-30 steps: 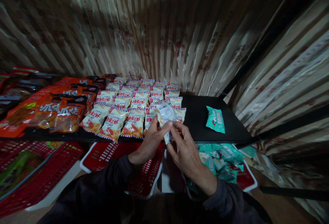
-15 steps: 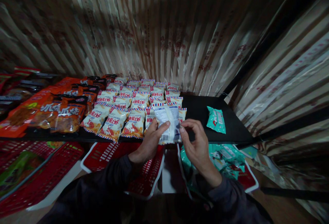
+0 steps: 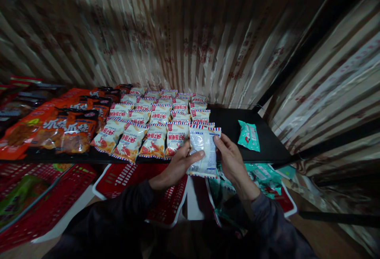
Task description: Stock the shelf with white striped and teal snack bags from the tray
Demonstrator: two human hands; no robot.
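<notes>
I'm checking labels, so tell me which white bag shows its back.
The bag in the left hand and right hand: small blue print shows. Visible white bags on the shelf show red lettering.

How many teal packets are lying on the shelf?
1: a teal packet near the right end of the black shelf. Others, partly hidden, lie in the red basket below.

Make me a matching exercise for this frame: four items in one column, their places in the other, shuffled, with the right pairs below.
Items
1. White packet with fine blue print
2. Lone teal packet
3. Orange packets
4. Green bag

Places
A. In the red basket at far left
B. On the right part of the black shelf
C. Held between left hand and right hand
D. Left of the rows of white packets

Pairs: 1-C, 2-B, 3-D, 4-A
</notes>
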